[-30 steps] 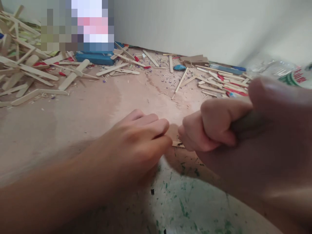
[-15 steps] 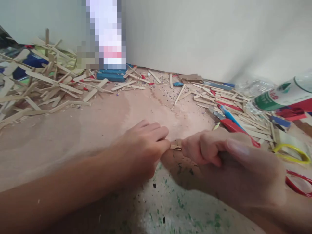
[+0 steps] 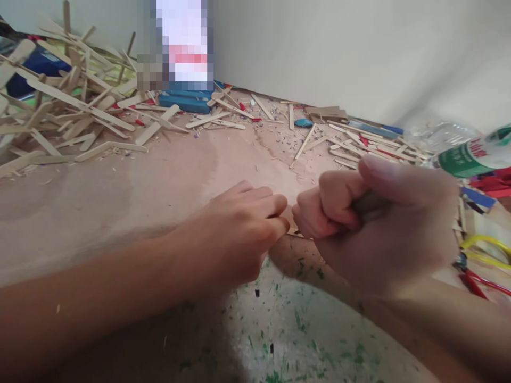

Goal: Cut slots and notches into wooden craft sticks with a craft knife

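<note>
My left hand (image 3: 243, 229) is closed in a pinch near the table's front edge. A short end of a thin wooden craft stick (image 3: 296, 233) pokes out to the right of its fingertips. Close by on the right, my right hand (image 3: 375, 218) is curled into a fist with the thumb on top. Whatever lies inside that fist, if anything, is hidden by the fingers. The two hands' knuckles are nearly touching, just above the stick.
Loose craft sticks (image 3: 80, 106) pile up at the left, by a blue block (image 3: 186, 101). More sticks (image 3: 351, 143) lie at the back right. A plastic bottle (image 3: 467, 157), yellow-handled scissors (image 3: 485, 247) and a red handle (image 3: 479, 282) are at the right. Green-marked floor (image 3: 279, 324) shows below.
My right fist has risen and rolled back, hiding the sticks and tools behind it. My left hand keeps its pinch. The view has tilted down slightly.
</note>
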The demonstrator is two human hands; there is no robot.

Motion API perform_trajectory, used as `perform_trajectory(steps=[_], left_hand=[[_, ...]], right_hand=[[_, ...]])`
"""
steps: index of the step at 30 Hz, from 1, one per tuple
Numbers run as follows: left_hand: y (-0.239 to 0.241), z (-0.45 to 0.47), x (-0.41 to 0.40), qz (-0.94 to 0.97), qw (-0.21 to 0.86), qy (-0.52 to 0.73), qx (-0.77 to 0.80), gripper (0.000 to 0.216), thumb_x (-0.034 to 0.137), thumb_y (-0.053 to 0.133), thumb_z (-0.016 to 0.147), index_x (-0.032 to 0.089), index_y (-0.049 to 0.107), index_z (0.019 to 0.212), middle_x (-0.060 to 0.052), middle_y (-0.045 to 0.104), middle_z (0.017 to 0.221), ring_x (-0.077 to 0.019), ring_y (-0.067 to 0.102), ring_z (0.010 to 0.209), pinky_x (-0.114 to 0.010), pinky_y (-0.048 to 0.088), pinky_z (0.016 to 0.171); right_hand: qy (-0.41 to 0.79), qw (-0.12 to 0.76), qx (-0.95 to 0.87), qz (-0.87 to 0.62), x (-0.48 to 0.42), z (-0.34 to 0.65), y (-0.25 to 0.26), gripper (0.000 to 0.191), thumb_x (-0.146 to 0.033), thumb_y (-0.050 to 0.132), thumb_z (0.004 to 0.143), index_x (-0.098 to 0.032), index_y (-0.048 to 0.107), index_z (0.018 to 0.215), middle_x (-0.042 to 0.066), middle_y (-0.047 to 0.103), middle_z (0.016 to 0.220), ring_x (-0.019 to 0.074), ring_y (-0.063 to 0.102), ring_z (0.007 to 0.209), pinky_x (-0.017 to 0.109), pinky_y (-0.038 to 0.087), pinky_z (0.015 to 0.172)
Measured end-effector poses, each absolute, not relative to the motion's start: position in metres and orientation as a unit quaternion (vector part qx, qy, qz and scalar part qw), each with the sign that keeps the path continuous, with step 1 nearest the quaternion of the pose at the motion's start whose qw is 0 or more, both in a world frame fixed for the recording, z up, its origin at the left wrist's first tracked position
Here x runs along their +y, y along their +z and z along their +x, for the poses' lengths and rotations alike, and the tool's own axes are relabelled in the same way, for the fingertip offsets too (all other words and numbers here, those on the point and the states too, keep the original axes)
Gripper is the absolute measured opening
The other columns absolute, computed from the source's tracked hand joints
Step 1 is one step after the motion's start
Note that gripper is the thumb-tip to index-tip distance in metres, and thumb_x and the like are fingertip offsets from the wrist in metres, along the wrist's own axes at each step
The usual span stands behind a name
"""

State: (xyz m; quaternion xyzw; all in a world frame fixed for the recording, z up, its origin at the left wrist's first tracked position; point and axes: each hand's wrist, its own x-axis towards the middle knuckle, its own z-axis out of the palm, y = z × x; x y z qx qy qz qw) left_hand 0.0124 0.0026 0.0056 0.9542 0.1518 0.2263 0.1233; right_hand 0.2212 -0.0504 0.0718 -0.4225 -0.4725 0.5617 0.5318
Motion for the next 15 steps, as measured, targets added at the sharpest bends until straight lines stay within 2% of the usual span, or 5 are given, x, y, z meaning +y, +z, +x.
perform_trajectory(steps=[2,4,8,11,15], left_hand=[[0.004,0.013,0.004,0.955,0.128,0.219,0.156,0.03,0.001,0.07,0.097,0.024,0.086,0.107,-0.003,0.086,0.114,-0.0256,0.074,0.102,-0.043,0.05,0.091],[0.003,0.013,0.005,0.955,0.12,0.224,0.152,0.031,0.002,0.069,0.096,0.024,0.087,0.109,-0.003,0.087,0.115,-0.0258,0.074,0.101,-0.044,0.049,0.089],[0.005,0.014,0.005,0.955,0.08,0.244,0.15,0.026,0.0,0.068,0.1,0.025,0.072,0.091,-0.001,0.072,0.093,-0.0237,0.061,0.084,-0.043,0.043,0.083],[0.008,0.015,0.002,0.955,0.05,0.242,0.162,0.029,0.001,0.069,0.101,0.026,0.067,0.087,0.001,0.06,0.083,-0.0235,0.053,0.078,-0.042,0.042,0.081],[0.01,0.014,0.0,0.953,0.057,0.252,0.157,0.033,0.0,0.063,0.107,0.026,0.075,0.091,0.0,0.061,0.085,-0.0248,0.055,0.08,-0.043,0.044,0.084]], right_hand=[[0.517,0.568,-0.497,-0.404,-0.046,0.212,0.068,0.063,-0.03,0.08,0.101,-0.027,0.038,0.054,-0.007,0.018,0.057,0.0117,0.013,0.05,0.039,0.033,0.052],[0.497,0.581,-0.507,-0.397,-0.044,0.209,0.067,0.062,-0.029,0.075,0.102,-0.027,0.037,0.054,-0.007,0.015,0.058,0.0121,0.009,0.051,0.04,0.032,0.051],[0.555,0.498,-0.524,-0.411,-0.045,0.237,0.07,0.061,-0.044,0.072,0.108,-0.028,0.042,0.057,-0.004,0.024,0.055,0.0162,0.03,0.05,0.04,0.038,0.056],[0.6,0.433,-0.564,-0.368,-0.044,0.267,0.068,0.062,-0.056,0.081,0.1,-0.027,0.045,0.059,-0.003,0.031,0.052,0.0163,0.038,0.049,0.04,0.047,0.056],[0.569,0.483,-0.54,-0.388,-0.044,0.281,0.059,0.067,-0.055,0.086,0.098,-0.027,0.04,0.059,-0.005,0.029,0.05,0.0138,0.032,0.045,0.037,0.042,0.054]])
